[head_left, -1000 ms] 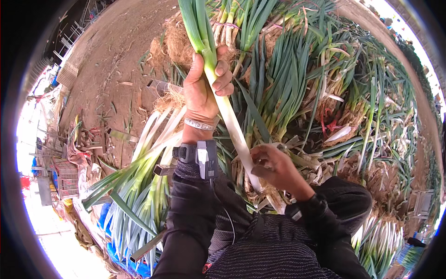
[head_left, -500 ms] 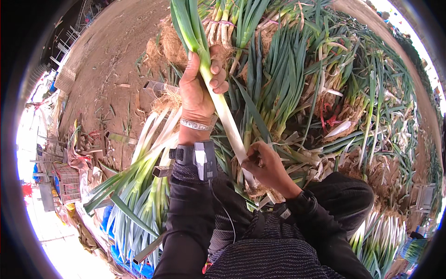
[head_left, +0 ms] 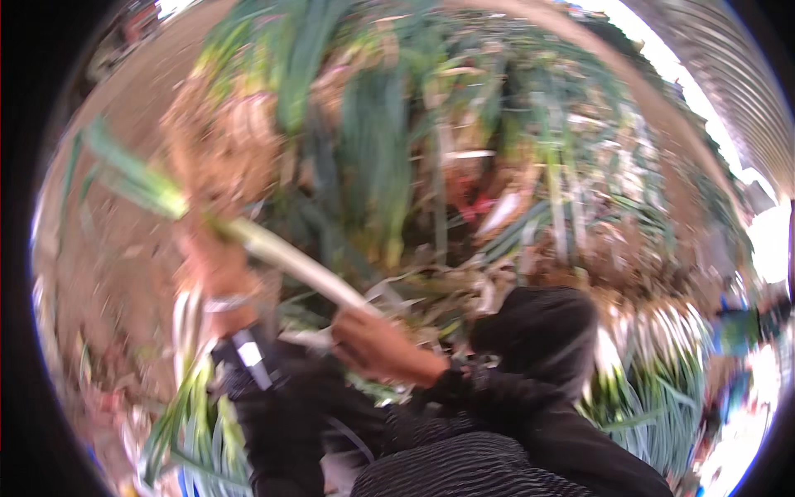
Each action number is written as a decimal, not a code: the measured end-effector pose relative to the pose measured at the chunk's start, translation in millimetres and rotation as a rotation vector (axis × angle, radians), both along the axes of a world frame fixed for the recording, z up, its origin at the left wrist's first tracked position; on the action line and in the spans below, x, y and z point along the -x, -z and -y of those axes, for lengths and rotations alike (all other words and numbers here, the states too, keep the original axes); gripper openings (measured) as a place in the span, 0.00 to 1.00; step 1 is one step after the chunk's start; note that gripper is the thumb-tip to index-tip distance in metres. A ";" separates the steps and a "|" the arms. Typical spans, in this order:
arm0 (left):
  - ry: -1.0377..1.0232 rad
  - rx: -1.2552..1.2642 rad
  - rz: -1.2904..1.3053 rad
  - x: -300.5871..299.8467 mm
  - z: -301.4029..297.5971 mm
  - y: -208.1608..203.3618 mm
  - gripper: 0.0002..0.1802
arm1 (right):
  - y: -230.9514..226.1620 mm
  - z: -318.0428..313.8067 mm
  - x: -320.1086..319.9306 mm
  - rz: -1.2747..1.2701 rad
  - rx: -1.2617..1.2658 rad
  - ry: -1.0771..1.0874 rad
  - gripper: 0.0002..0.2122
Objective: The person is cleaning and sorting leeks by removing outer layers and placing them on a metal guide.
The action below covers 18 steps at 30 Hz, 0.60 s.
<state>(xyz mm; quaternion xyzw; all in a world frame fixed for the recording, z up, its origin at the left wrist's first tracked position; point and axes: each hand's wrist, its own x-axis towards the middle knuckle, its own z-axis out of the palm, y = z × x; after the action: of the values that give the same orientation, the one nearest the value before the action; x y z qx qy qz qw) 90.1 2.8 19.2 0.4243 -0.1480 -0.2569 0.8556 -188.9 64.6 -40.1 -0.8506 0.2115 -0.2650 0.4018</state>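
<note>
A single leek (head_left: 302,267) lies slantwise in front of me, its green leaves toward the upper left and its white shaft running down to the right. My left hand (head_left: 214,258) is closed around it where green meets white, though motion smears the fingers. At the white lower end my right hand (head_left: 370,346) is closed on the shaft, hiding the root end. Beside my left forearm stands a bundle of leeks (head_left: 189,406) with green leaves pointing down.
Rooty leek bundles (head_left: 240,137) lie at the far left. A large heap of leeks (head_left: 373,157) and loose leaves spreads ahead and right. Another row of leeks (head_left: 650,364) lies right of my bent knee (head_left: 538,340). Brown earth (head_left: 116,265) borders the left.
The view has swung right. The leek has tilted from steep to more slanting, its leaves now toward the left. My right hand has closed on its lower white end.
</note>
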 end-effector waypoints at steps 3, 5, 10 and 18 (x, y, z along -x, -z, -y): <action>-0.095 -0.349 0.956 -15.4 -7.3 23.7 0.24 | -5.9 9.0 14.1 0.107 0.105 0.074 0.08; -0.180 -0.535 1.181 -23.8 -3.0 35.0 0.42 | -12.9 13.4 23.3 0.128 0.159 0.167 0.09; -0.473 -0.918 1.397 -28.0 3.5 52.9 0.39 | -24.9 15.2 45.5 0.053 0.012 0.293 0.09; -0.144 -0.563 1.128 -53.3 35.6 94.2 0.38 | -27.7 4.1 87.9 0.233 -0.312 0.146 0.07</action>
<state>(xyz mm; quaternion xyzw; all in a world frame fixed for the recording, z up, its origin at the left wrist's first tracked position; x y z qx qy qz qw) 143.4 -32.8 -75.1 0.7119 -0.4740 0.0355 0.5169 -276.8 60.5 -12.4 -0.7242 0.2631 -0.3540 0.5301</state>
